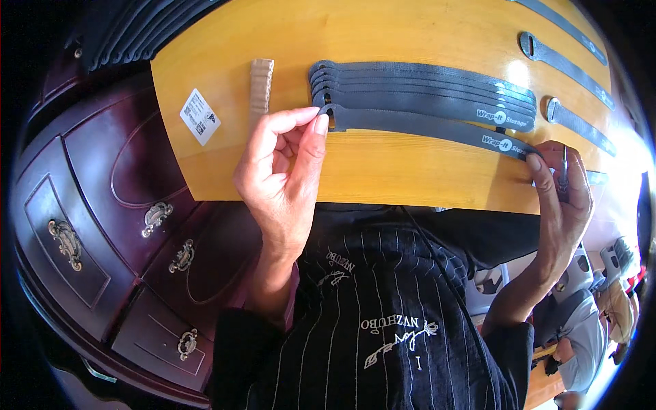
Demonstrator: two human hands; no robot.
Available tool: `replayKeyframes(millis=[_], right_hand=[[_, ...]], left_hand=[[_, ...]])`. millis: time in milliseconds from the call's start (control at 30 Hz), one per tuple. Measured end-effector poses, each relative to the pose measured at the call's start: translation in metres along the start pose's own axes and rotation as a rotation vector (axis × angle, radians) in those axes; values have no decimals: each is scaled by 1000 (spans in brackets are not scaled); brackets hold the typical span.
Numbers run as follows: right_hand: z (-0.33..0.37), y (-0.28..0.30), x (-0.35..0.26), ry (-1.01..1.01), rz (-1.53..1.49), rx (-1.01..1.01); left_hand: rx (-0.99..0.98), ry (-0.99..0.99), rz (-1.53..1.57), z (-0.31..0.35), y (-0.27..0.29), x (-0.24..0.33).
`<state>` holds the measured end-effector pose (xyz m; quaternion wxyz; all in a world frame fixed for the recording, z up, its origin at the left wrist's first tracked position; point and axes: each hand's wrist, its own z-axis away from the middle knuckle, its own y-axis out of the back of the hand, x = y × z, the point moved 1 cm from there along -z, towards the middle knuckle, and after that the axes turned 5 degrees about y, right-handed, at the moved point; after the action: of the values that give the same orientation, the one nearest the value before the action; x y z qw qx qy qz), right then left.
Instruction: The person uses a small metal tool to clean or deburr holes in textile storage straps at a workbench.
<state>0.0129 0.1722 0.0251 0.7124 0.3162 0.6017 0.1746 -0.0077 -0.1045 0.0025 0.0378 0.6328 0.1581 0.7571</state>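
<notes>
The left hand (283,160) pinches the slotted end of a grey strap (424,129); the right hand (562,188) grips its right end, plus what looks like a slim metal tool (564,174). The strap spans the bench (396,174), just near of a strap stack (417,83). Left lies a cardboard strip (261,85).

Both hands (281,167) (566,188) pinch, set well apart.

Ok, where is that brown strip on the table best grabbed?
I'd probably pinch the brown strip across its narrow width at the far end, from above; it's long and slim, and the left hand seems to hide its near end.
</notes>
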Motion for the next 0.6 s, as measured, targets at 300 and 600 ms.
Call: replayKeyframes(millis=[300, 600], right_hand=[[-2, -3, 0, -31, 13, 20], [-5, -6, 0, -27, 12, 37]], left_hand=[[70, 14, 9, -3, -5, -4], [97, 47, -36, -3, -7, -3]])
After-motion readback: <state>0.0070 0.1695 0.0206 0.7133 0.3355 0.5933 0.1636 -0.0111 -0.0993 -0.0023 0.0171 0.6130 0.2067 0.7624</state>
